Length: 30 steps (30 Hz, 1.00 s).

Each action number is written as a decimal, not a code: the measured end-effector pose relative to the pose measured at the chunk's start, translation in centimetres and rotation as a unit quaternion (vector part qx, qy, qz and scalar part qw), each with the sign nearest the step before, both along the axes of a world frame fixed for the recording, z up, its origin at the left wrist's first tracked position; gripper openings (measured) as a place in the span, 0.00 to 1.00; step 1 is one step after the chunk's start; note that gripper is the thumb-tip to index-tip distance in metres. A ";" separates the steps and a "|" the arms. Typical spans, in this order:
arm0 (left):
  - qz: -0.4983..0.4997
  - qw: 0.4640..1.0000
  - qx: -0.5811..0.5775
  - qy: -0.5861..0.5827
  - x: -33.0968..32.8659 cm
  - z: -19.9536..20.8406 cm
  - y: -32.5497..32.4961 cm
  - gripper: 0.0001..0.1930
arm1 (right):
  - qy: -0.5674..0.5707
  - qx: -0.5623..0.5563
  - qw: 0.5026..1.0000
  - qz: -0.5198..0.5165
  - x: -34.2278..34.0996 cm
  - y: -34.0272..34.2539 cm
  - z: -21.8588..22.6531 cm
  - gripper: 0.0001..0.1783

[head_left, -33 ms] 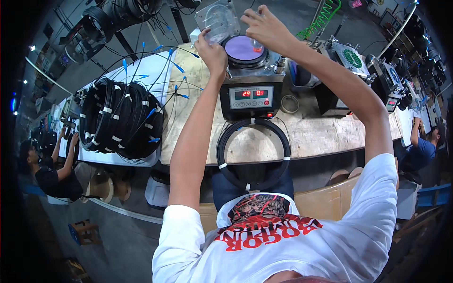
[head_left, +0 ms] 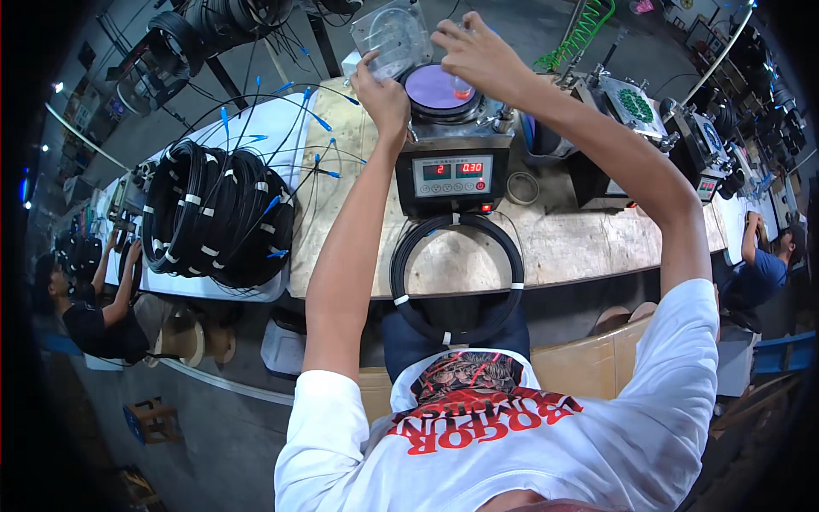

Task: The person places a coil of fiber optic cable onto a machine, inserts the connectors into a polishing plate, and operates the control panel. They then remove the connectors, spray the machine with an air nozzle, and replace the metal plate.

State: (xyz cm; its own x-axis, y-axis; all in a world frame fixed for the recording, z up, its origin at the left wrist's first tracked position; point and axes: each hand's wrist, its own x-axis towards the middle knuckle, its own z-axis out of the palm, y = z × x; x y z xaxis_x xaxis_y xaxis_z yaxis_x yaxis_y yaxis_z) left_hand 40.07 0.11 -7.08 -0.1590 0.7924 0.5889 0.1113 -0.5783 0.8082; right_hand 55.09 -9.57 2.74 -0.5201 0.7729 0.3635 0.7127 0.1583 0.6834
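Polishing machine [head_left: 452, 145] w/ round purple pad, red digit panel, mid surface [head_left: 580, 239]. Left hand [head_left: 381, 94] grips clear lid [head_left: 391, 36] behind it; right hand [head_left: 478, 55] pinches small part above pad. Vs earlier: both hands unchanged, same spots

- The person wears a white short-sleeved T-shirt, filling the lower centre and lower right of the frame.
- Its chest carries bold red lettering beneath a dark, red-toned printed graphic.
- The sleeves end above the elbows; both forearms are bare.
- The left hand [head_left: 381, 96] and right hand [head_left: 478, 53], at upper centre, are ungloved.
- No watch, ring or wristband shows.
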 end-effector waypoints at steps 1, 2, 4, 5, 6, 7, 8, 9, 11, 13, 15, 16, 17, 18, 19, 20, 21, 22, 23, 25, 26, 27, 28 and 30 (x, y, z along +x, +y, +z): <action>0.020 0.999 0.043 0.023 -0.1 -0.2 0.5 0.26 | 0.015 -0.002 0.999 0.028 -0.9 -0.6 0.1 0.04; 0.021 0.999 0.045 0.023 -0.1 -0.6 0.7 0.26 | 0.031 -0.003 0.998 0.058 -1.8 -0.8 0.3 0.04; 0.016 0.996 0.083 0.022 0.3 -0.7 0.8 0.25 | 0.013 0.022 0.997 0.077 -2.5 -0.4 0.5 0.04; 0.017 0.996 0.086 0.025 0.3 -0.8 0.9 0.25 | 0.033 0.041 0.995 0.080 -2.7 0.6 0.0 0.04; 0.018 0.998 0.064 0.021 0.3 -0.7 1.1 0.24 | 0.052 0.060 0.993 0.084 -2.7 1.4 -0.3 0.04; 0.018 0.999 0.041 0.017 0.3 -0.8 1.2 0.24 | 0.054 0.062 0.993 0.083 -2.2 2.1 -0.8 0.04; 0.017 0.999 0.044 0.018 0.3 -0.8 1.2 0.24 | 0.070 0.074 0.993 0.055 -1.5 2.6 -1.0 0.05; 0.025 0.999 0.044 0.021 0.3 -0.8 1.3 0.23 | 0.085 0.086 0.992 0.026 -0.8 3.0 -1.3 0.06; 0.033 0.998 0.042 0.027 0.1 -0.8 0.9 0.22 | 0.119 0.090 0.988 -0.027 0.9 2.7 -2.7 0.11; 0.040 0.998 0.006 0.040 0.5 -0.3 0.0 0.18 | 0.149 0.095 0.981 -0.086 3.6 1.3 -4.4 0.16; 0.039 0.998 -0.026 0.031 0.3 -0.6 0.1 0.16 | 0.291 0.083 0.942 -0.145 6.2 -0.3 -6.1 0.25; 0.037 0.997 -0.059 0.024 0.3 -0.7 0.2 0.15 | 0.291 0.082 0.942 -0.149 7.4 -1.5 -6.5 0.25; 0.062 0.996 -0.052 0.033 0.3 -0.5 0.0 0.14 | 0.407 0.042 0.898 -0.162 8.4 -2.9 -7.0 0.27; 0.098 0.990 -0.073 0.067 0.4 -0.2 -0.1 0.15 | 0.517 0.002 0.838 -0.175 9.6 -4.4 -7.7 0.29; 0.112 0.987 -0.081 0.081 0.9 0.3 -0.6 0.16 | 0.570 -0.007 0.812 -0.124 11.6 -5.9 -8.6 0.32; 0.131 0.983 -0.088 0.097 0.7 0.2 -0.4 0.16 | 0.573 -0.007 0.808 -0.135 12.3 -7.2 -10.1 0.32; 0.109 0.989 -0.078 0.058 0.4 -0.1 0.2 0.18 | 0.614 0.011 0.780 -0.120 12.8 -8.5 -11.8 0.33; 0.087 0.994 -0.067 0.017 0.2 -0.5 1.4 0.20 | 0.652 0.032 0.750 -0.105 13.2 -9.8 -12.8 0.34; 0.034 0.998 -0.017 -0.051 -0.8 -1.4 3.0 0.24 | 0.693 0.017 0.711 -0.119 12.3 -10.8 -13.6 0.35; -0.014 0.996 -0.069 -0.054 1.0 -0.9 1.6 0.26 | 0.703 0.041 0.694 -0.151 14.9 -14.3 -18.2 0.36; -0.017 0.993 -0.098 -0.060 0.6 -0.6 1.3 0.26 | 0.703 0.062 0.695 -0.139 14.8 -15.0 -19.8 0.36; -0.035 0.992 -0.099 -0.065 0.3 -1.0 2.3 0.27 | 0.733 0.032 0.661 -0.157 14.9 -15.8 -21.3 0.37; -0.055 0.991 -0.100 -0.072 0.3 -1.4 3.2 0.28 | 0.723 0.068 0.668 -0.162 15.4 -16.5 -23.4 0.36; -0.078 0.986 -0.131 -0.062 0.6 -1.3 2.8 0.32 | 0.746 0.060 0.640 -0.177 15.8 -17.9 -26.7 0.35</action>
State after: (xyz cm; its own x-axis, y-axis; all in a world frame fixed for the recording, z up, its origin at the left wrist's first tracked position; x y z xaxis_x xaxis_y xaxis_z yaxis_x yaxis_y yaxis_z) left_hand 40.70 2.91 -8.38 -0.0807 0.9356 0.3438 -0.0718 -0.3495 0.9342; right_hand 70.90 -27.44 -23.96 0.6738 0.6668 0.3185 0.5629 -0.1838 -0.8058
